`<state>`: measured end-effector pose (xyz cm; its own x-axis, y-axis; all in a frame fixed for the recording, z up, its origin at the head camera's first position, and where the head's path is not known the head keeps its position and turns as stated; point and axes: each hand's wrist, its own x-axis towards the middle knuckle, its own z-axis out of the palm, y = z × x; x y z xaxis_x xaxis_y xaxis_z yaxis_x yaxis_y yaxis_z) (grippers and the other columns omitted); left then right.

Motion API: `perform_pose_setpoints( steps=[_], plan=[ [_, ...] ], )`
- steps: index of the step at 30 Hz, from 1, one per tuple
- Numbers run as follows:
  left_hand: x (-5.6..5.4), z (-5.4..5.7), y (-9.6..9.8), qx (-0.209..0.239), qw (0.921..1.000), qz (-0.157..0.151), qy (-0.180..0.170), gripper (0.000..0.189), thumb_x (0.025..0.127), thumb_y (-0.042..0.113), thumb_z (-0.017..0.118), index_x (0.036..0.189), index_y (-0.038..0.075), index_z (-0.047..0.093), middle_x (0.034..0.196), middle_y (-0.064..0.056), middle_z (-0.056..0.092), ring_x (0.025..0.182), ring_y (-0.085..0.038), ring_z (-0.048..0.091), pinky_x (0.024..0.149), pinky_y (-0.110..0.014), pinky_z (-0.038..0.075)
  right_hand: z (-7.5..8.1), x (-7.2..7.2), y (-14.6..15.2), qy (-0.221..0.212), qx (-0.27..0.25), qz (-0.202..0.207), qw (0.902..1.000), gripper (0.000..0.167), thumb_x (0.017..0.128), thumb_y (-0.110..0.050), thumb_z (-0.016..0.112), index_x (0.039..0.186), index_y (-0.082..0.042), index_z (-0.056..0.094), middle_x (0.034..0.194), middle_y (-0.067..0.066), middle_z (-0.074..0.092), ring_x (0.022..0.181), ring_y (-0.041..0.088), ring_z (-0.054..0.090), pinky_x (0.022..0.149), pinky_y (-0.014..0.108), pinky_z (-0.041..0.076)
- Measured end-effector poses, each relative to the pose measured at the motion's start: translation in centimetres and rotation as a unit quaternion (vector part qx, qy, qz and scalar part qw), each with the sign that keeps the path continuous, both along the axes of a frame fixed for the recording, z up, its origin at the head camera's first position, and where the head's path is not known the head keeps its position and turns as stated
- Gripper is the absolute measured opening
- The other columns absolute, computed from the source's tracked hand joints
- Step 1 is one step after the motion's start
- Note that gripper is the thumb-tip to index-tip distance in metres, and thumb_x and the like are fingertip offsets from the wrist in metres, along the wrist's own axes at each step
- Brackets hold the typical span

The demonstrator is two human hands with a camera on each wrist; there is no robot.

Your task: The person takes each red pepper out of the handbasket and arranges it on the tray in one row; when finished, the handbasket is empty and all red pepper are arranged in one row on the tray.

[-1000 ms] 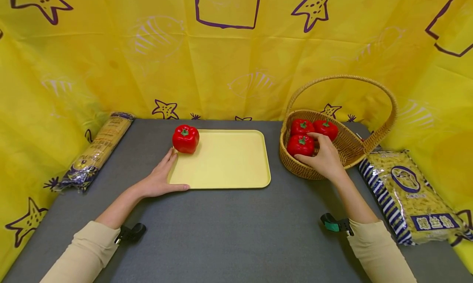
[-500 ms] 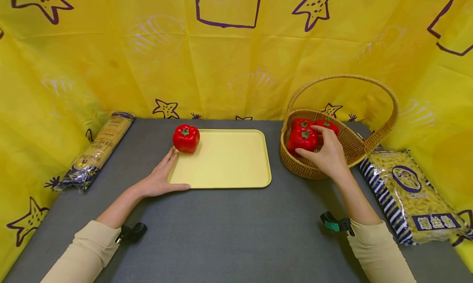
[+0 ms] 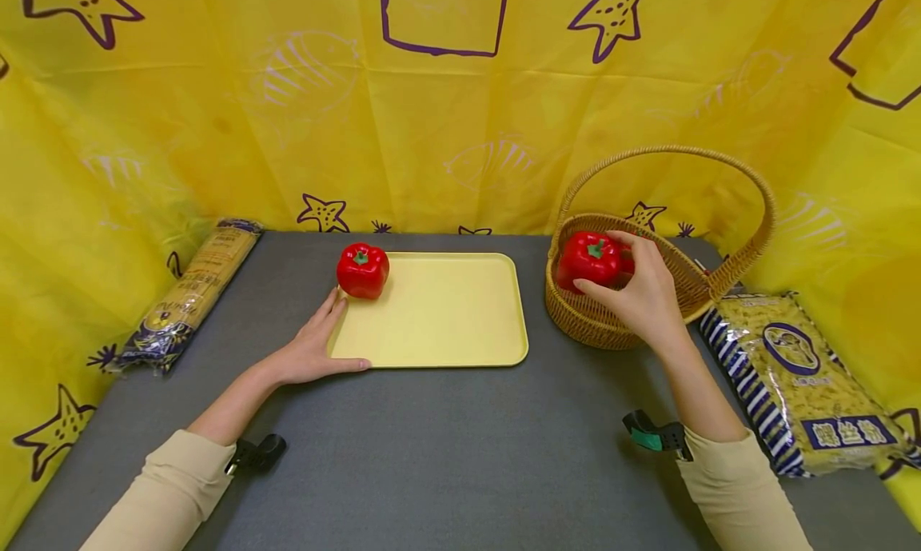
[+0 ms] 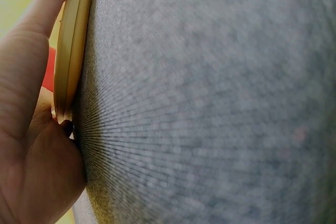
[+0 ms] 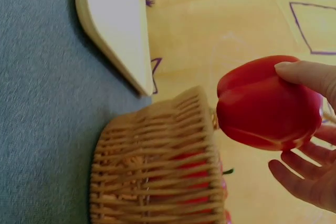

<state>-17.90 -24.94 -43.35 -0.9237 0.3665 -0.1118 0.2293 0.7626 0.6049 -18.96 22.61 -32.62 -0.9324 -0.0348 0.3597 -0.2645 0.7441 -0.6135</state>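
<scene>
My right hand (image 3: pixel 645 291) pinches a red bell pepper (image 3: pixel 592 258) between thumb and fingers, and the right wrist view shows this bell pepper (image 5: pixel 268 103) raised above the rim of the wicker basket (image 3: pixel 593 329). More red peppers (image 5: pixel 194 174) show through the basket's weave; in the head view the held one largely covers them. My left hand (image 3: pixel 312 349) touches the left front corner of a pale yellow tray (image 3: pixel 439 311), its fingers straight and spread along two edges. In the left wrist view the thumb (image 4: pixel 31 51) lies against the tray rim (image 4: pixel 73 51). Another red bell pepper (image 3: pixel 362 270) sits on the tray's back left corner.
The basket's tall arched handle (image 3: pixel 669 149) rises behind my right hand. A bag of pasta (image 3: pixel 806 383) lies right of the basket, and a long noodle packet (image 3: pixel 190 295) lies at the far left. A yellow patterned curtain (image 3: pixel 432 135) encloses the grey table (image 3: pixel 446 455).
My right hand has taken hold of the front pepper in the basket and raised it up and slightly away, covering the peppers behind. The left hand and tray have stayed still.
</scene>
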Motion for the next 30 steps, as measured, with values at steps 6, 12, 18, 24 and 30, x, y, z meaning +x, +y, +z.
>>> perform_pose_setpoints(
  steps=[6,12,18,24,30],
  plan=[
    [-0.1,0.0,0.0,0.002,1.0000,-0.001,0.002,0.118,0.079,0.054,0.075,0.155,0.000,0.001,0.160,-0.019,-0.013,0.145,-0.044,0.000,0.106,-0.071,0.012,0.6,0.1,-1.2,0.004,-0.005,0.017,0.9998,0.078,0.076,-0.032,0.084,0.139,-0.008,0.045,0.129,0.018,0.048,0.116,0.035,0.047,0.093,0.056,0.045],
    [-0.1,0.0,0.0,0.004,1.0000,-0.001,0.000,0.119,0.079,0.054,0.075,0.155,0.000,0.001,0.161,-0.018,-0.013,0.145,-0.043,0.000,0.106,-0.071,0.013,0.3,-0.1,-2.4,0.002,-0.009,0.037,0.9993,0.078,0.075,-0.032,0.085,0.138,-0.009,0.047,0.129,0.015,0.050,0.117,0.033,0.048,0.093,0.054,0.045],
    [0.0,0.0,0.0,0.005,1.0000,0.001,0.001,0.119,0.079,0.055,0.075,0.155,0.001,0.001,0.161,-0.016,-0.014,0.145,-0.042,0.000,0.106,-0.071,0.012,-0.3,-0.4,-3.6,0.011,-0.015,0.059,0.9980,0.077,0.074,-0.030,0.087,0.137,-0.008,0.048,0.130,0.013,0.050,0.117,0.031,0.049,0.092,0.052,0.047],
    [0.0,-0.1,0.1,0.007,1.0000,0.001,0.001,0.118,0.079,0.055,0.075,0.155,0.001,0.002,0.161,-0.016,-0.013,0.145,-0.042,0.001,0.106,-0.071,0.013,-0.6,-0.6,-4.9,0.006,-0.030,0.081,0.9962,0.079,0.072,-0.028,0.088,0.137,-0.007,0.048,0.128,0.013,0.052,0.113,0.028,0.051,0.091,0.048,0.048],
    [0.0,-0.1,0.0,0.006,1.0000,0.000,0.005,0.118,0.079,0.054,0.075,0.155,-0.001,0.003,0.161,-0.017,-0.013,0.145,-0.043,0.001,0.107,-0.070,0.013,-1.1,-1.0,-6.1,-0.016,-0.043,0.098,0.9941,0.079,0.073,-0.030,0.088,0.138,-0.009,0.048,0.127,0.011,0.052,0.111,0.026,0.053,0.090,0.046,0.050]
  ],
)
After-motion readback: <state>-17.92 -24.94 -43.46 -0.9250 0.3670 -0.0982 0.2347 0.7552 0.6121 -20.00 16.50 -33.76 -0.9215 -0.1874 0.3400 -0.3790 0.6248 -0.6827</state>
